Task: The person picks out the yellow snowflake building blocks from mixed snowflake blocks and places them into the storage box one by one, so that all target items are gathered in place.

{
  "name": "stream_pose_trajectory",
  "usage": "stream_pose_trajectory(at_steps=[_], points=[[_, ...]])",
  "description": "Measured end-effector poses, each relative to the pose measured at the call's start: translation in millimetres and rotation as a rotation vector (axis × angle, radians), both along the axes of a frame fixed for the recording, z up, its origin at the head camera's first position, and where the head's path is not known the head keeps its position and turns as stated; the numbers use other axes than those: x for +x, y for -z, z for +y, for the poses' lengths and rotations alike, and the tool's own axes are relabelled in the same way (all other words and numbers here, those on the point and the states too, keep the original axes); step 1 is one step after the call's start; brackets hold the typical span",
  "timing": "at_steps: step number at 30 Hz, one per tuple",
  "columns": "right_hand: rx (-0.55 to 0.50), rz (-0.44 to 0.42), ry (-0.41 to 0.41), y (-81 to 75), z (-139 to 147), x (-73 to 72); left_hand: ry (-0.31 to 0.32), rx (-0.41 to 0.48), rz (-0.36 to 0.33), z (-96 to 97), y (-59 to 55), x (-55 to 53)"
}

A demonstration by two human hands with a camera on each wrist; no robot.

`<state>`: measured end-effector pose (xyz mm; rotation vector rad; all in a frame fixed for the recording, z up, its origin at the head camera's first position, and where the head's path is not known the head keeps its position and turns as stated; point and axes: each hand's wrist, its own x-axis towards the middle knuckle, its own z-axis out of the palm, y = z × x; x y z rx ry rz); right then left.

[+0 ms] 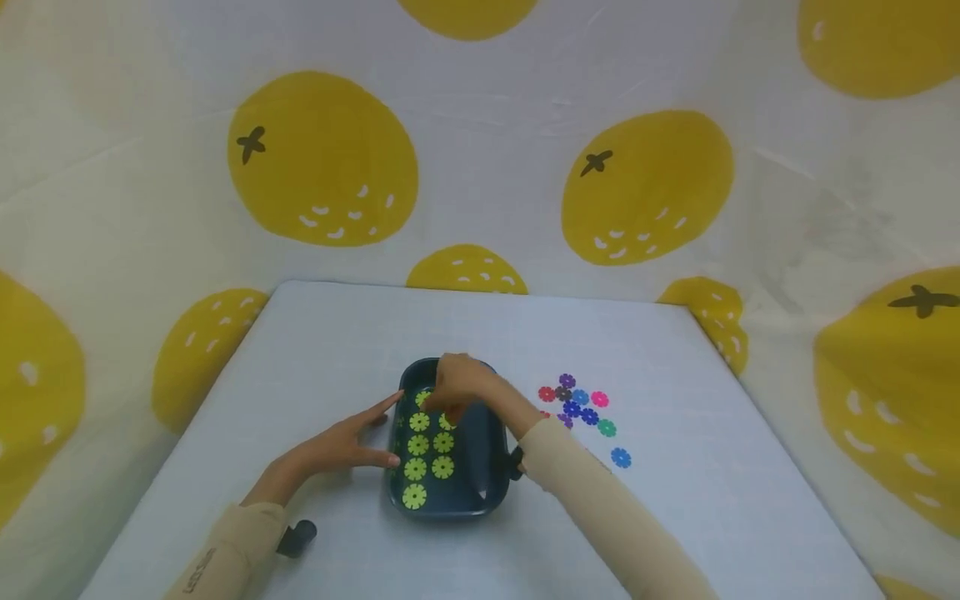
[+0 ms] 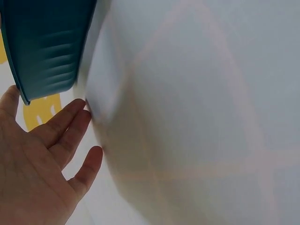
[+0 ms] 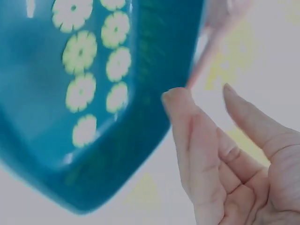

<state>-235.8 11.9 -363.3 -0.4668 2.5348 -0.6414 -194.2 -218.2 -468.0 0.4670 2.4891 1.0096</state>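
A dark teal rectangular tray (image 1: 480,475) rests on the table, holding yellow-green flower-shaped discs (image 1: 415,469) in two columns along its left side. My left hand (image 1: 337,442) is spread at the tray's left, with index finger and thumb at its rim. In the left wrist view its other fingers extend loosely beside the tray wall (image 2: 47,47). Over the far part of the tray, my right hand (image 1: 461,383) points its fingers down. The right wrist view shows its thumb (image 3: 253,122) apart from the bent fingers (image 3: 180,108), with nothing visible between them.
Right of the tray lie several loose flower discs in blue, purple, pink, red, black and green, such as a blue disc (image 1: 621,457) nearest the front. The white table (image 1: 675,500) meets a fruit-patterned cloth (image 1: 495,167) behind. Dark wrist devices (image 1: 297,538) sit by both sleeves.
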Motion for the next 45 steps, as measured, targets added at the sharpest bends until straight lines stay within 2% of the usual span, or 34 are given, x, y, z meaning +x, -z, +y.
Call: stream_pose_trajectory(at_steps=[4,7,11,15,18,21,26,36,45], points=[[-0.116,-0.002,-0.037,-7.7,41,-2.2,-0.018,-0.014,-0.011,1.1,0.1,1.4],[-0.128,-0.024,-0.067,0.0,79,-0.6,-0.027,-0.021,-0.008,1.8,1.4,2.8],[-0.127,-0.024,-0.093,25.4,129,13.0,-0.024,-0.02,-0.003,1.4,2.5,3.6],[-0.105,0.022,-0.136,57.8,169,38.5,-0.02,-0.018,-0.017,0.1,0.4,2.8],[-0.054,0.04,-0.149,77.1,187,55.4,-0.027,-0.019,-0.03,0.0,-2.9,2.1],[0.007,0.093,-0.168,90.0,198,64.0,-0.02,-0.014,-0.032,0.5,-5.8,1.5],[0.057,0.192,-0.211,98.6,206,65.1,-0.02,-0.022,-0.043,2.8,-8.9,3.1],[0.05,0.234,-0.212,90.0,206,59.2,-0.048,-0.053,-0.032,9.6,-14.8,9.6],[0.04,0.23,-0.218,87.7,210,56.9,-0.052,-0.058,-0.024,13.7,-12.0,9.1]])
